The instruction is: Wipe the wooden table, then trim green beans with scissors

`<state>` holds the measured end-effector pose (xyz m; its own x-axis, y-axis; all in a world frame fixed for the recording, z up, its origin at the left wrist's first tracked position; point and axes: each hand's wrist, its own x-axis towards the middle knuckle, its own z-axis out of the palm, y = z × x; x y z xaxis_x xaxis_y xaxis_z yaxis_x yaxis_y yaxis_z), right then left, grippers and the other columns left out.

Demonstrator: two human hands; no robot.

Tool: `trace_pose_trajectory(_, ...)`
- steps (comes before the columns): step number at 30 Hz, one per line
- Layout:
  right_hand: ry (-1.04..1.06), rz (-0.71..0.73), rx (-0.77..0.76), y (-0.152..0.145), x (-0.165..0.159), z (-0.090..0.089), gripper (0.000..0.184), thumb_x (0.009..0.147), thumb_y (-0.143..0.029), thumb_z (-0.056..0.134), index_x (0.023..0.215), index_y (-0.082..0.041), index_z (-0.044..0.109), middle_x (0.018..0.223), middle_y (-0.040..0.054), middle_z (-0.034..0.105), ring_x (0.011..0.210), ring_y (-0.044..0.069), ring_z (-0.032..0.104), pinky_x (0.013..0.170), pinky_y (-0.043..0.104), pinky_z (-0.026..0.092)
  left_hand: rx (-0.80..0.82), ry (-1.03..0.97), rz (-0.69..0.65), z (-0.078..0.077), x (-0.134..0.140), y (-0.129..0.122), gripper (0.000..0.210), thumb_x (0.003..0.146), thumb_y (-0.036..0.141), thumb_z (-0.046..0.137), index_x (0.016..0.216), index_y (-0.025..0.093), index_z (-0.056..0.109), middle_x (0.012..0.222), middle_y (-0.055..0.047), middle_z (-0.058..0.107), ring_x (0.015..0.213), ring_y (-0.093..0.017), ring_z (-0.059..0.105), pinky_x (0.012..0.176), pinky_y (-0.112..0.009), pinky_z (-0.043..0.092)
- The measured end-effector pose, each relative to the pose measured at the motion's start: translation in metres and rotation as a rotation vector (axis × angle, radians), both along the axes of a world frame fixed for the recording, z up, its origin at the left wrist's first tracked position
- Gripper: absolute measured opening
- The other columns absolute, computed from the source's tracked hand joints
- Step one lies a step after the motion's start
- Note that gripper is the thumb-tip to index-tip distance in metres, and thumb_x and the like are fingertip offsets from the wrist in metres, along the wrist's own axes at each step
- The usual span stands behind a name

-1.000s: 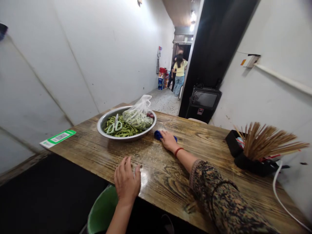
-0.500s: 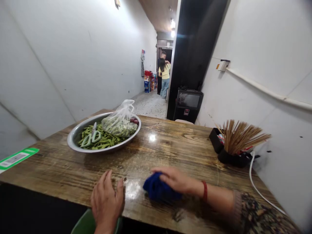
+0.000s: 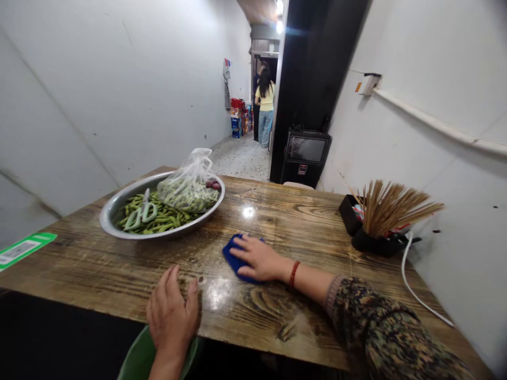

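Head view, nearest first: a green plastic bucket [image 3: 137,356] sits below the near edge of the dark-grained wooden counter [image 3: 301,224], and the left hand [image 3: 172,311] is at that edge, its fingers loosely bent, thumb apart, holding nothing; whether they touch the wood I cannot tell. A small dark speck [image 3: 200,279] lies just beside the thumb. Farther in, the right hand [image 3: 257,258] lies palm down with fingers spread over a dark blue cloth [image 3: 232,253], pressing it to the counter rather than gripping it. The cloth lies right of and nearer than the bowl, well apart from it. One corner points left; its visible length seems to slant from far left to near right, though the hand hides much of it. The wiping looks partway along: the middle shines, while that speck and pale marks towards the bowl seem left to clear. Beyond, a wide silver metal bowl [image 3: 138,236] holds green bean pods [image 3: 166,217], scissors with pale green handles [image 3: 144,207] and a knotted clear plastic bag [image 3: 188,182]. Right, black containers [image 3: 368,244] hold thin brown sticks [image 3: 390,211]. Farthest, two people stand in the passage.
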<state>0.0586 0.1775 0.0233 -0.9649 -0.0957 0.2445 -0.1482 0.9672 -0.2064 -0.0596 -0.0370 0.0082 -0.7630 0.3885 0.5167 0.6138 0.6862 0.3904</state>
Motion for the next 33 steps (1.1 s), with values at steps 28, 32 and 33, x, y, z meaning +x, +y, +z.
trace_pose_trajectory(28, 0.040, 0.020, 0.061, 0.003, -0.015, -0.001, 0.067, 0.090, -0.057, 0.050, 0.142, -0.016, 0.043, 0.150, 0.0192, 0.036, 0.136, 0.035, 0.034, 0.108, 0.051, 0.032, -0.072, -0.005, -0.017, 0.009, 0.000, 0.004, 0.066, 0.091, 0.054, 0.024, 0.135, 0.009, 0.044, 0.132, -0.021, 0.054, 0.121, -0.035, 0.052, 0.101, -0.049, 0.041)
trace_pose_trajectory(32, 0.080, 0.386, 0.005, -0.056, 0.038, -0.007, 0.040, 0.096, -0.027, 0.042, 0.134, -0.015, 0.050, 0.147, 0.0117, 0.043, 0.136, 0.020, 0.036, 0.114, 0.036, 0.030, -0.067, -0.009, -0.032, 0.008, -0.002, 0.003, 0.063, 0.091, 0.052, 0.026, 0.136, 0.012, 0.043, 0.131, -0.020, 0.055, 0.121, -0.034, 0.051, 0.100, -0.049, 0.041)
trace_pose_trajectory(33, 0.083, 0.420, -0.028, -0.055, 0.052, -0.006, 0.039, 0.096, -0.022, 0.041, 0.132, -0.014, 0.052, 0.145, 0.0102, 0.046, 0.135, 0.017, 0.038, 0.114, 0.032, 0.030, -0.069, -0.015, -0.034, 0.008, -0.002, 0.003, 0.063, 0.091, 0.052, 0.026, 0.136, 0.011, 0.043, 0.131, -0.020, 0.055, 0.121, -0.034, 0.051, 0.101, -0.050, 0.041)
